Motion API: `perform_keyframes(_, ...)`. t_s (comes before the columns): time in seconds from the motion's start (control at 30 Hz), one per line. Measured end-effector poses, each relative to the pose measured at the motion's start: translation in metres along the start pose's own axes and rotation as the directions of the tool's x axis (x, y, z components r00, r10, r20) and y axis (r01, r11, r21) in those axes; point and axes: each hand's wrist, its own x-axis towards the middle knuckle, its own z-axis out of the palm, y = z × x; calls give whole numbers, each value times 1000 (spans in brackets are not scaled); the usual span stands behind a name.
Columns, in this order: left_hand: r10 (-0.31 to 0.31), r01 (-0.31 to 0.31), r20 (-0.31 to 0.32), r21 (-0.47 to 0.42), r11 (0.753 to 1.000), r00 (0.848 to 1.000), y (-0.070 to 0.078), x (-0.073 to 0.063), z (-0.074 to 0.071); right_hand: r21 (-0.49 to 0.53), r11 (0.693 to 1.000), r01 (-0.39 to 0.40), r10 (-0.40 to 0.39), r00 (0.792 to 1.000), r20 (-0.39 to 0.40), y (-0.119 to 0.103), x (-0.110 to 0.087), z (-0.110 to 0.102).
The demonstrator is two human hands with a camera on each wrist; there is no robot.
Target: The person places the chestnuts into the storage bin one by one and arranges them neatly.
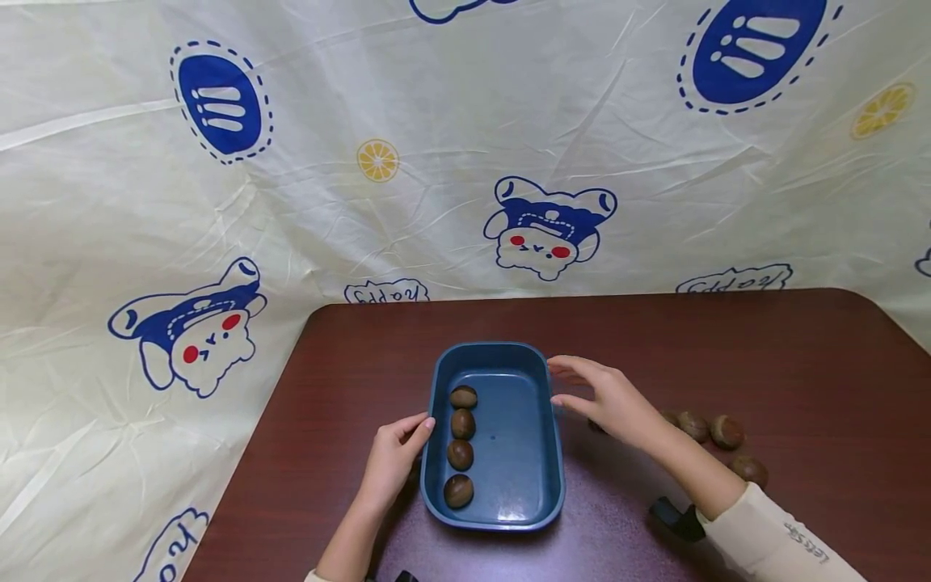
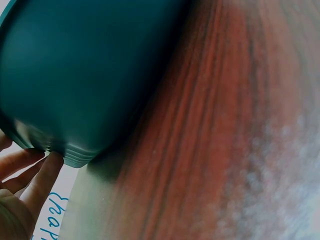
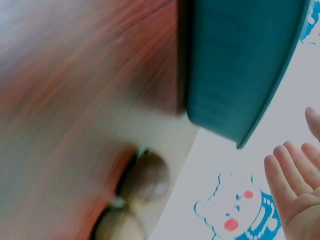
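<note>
Creased pale cloth backdrop (image 1: 444,97), blue cartoon prints (image 1: 556,218), reddish-brown table (image 1: 785,356).

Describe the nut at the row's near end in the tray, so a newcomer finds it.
Find the blue tray between the left hand and right hand. Four nuts line its left side. The wanted nut ends this row, lowest in the head view.

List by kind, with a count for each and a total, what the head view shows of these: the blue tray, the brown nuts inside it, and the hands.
Blue tray: 1
Brown nuts inside it: 4
Hands: 2 (left hand, right hand)
Total: 7
</note>
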Motion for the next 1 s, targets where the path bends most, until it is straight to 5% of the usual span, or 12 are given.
perform_keyframes(0.3,4,-4,-1,-3,1000,1000,-2,0,0,-157,988,-2,-26,984,-175,16,-46,-40)
perform_keyframes(0.67,-8,8,2,-8,1000,1000,-1,-1,0,-168,972,-162,112,956,-272,34,-108,-73)
perform_keyframes(1.0,-12,12,12,-33,999,1000,-4,0,0,-244,890,-386,310,903,-296,62,-149,-90)
